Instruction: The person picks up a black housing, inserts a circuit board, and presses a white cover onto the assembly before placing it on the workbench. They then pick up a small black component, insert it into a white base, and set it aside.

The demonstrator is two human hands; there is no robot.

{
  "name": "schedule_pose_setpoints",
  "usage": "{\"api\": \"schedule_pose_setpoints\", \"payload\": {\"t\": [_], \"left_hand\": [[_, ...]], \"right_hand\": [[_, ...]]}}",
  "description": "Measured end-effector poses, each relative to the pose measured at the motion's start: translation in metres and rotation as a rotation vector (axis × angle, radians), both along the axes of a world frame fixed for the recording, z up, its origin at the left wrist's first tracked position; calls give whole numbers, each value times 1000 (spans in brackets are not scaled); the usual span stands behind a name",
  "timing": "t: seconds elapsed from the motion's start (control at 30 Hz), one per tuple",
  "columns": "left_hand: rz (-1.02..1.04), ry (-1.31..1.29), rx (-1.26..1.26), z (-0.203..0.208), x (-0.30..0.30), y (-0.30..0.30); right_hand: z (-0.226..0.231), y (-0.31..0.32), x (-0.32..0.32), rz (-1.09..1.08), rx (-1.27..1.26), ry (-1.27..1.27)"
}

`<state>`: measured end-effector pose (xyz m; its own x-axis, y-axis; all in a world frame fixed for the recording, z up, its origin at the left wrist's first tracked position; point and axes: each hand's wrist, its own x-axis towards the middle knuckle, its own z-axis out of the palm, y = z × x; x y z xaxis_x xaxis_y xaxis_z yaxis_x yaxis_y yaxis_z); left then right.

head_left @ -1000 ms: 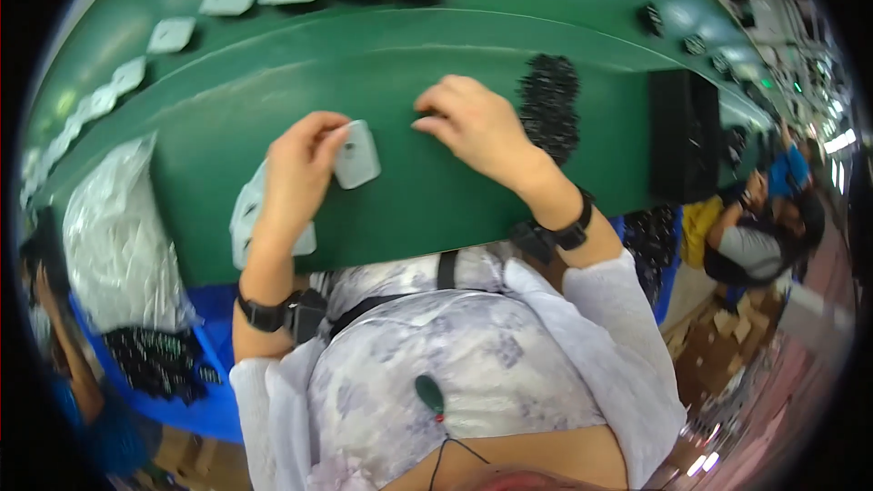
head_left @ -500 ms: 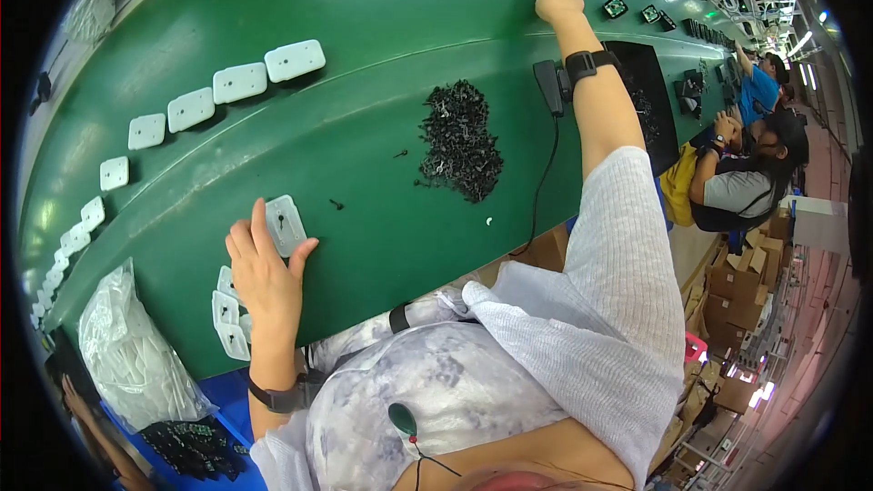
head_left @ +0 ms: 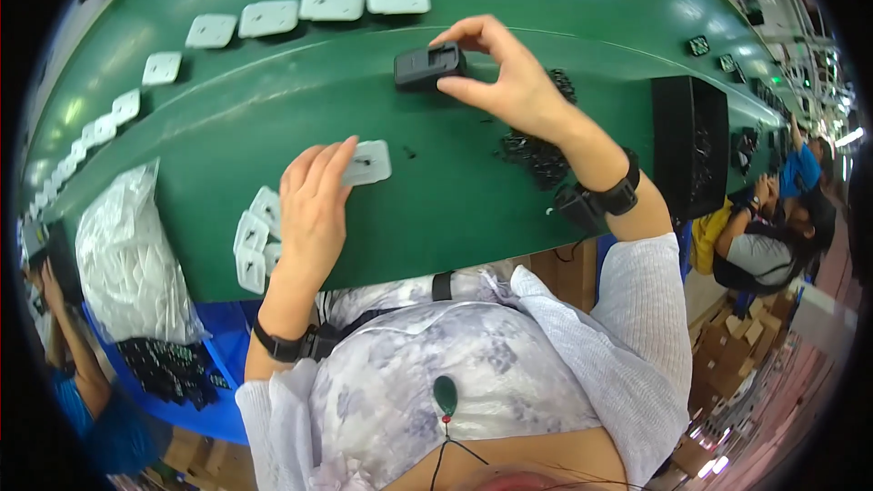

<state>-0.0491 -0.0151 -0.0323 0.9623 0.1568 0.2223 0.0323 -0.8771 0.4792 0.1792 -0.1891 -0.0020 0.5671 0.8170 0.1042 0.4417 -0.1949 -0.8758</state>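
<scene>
In my right hand (head_left: 509, 82) is a black rectangular plastic housing (head_left: 418, 69) with a recess on one face, gripped between thumb and fingers above the green table. My left hand (head_left: 315, 195) lies over one end of a translucent white plastic tray (head_left: 375, 162) that holds a small black part; how firmly its fingers grip is hidden. A loose black screw-like piece (head_left: 409, 153) lies to the right of that tray. Several similar white trays (head_left: 250, 232) sit left of my left wrist. A heap of small black pieces (head_left: 536, 159) lies partly under my right forearm.
A row of white trays (head_left: 332, 3) runs along the table's far side and down its left. A clear plastic bag (head_left: 127, 255) and a blue bin (head_left: 195, 405) with dark parts stand at the left. A black box (head_left: 675, 145) is at the right, with co-workers (head_left: 764, 227) beyond.
My right hand has come back from the far right and now holds the black housing. My left hand stays at the white tray. The view has turned, shifting the whole scene.
</scene>
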Motion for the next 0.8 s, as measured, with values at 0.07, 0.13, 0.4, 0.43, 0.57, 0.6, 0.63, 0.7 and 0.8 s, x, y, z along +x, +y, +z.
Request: {"api": "schedule_pose_setpoints", "payload": {"t": [0.07,0.13,0.4,0.43,0.57,0.6,0.63,0.7,0.8], "left_hand": [[20,-2,-4,0,1,-1],[18,-16,-18,-2,0,0],[48,-66,-176,-5,-8,9],[57,-94,-237,-5,-10,11],[53,-99,-288,-2,-21,16],[63,-96,-292,-1,-22,16],[41,-91,-268,-1,-23,16],[26,-85,-245,-5,-24,16],[8,-59,-174,-11,-27,16]], "right_hand": [[-14,11,-18,37,-18,-79],[-18,15,-28,117,-122,-303],[-1,25,-70,159,-50,-479],[0,27,-78,174,-50,-474],[-6,33,-95,232,-81,-511],[-8,34,-96,233,-94,-518],[-10,35,-97,233,-107,-525],[-13,36,-100,248,-113,-520],[-14,37,-103,252,-126,-514]]}}
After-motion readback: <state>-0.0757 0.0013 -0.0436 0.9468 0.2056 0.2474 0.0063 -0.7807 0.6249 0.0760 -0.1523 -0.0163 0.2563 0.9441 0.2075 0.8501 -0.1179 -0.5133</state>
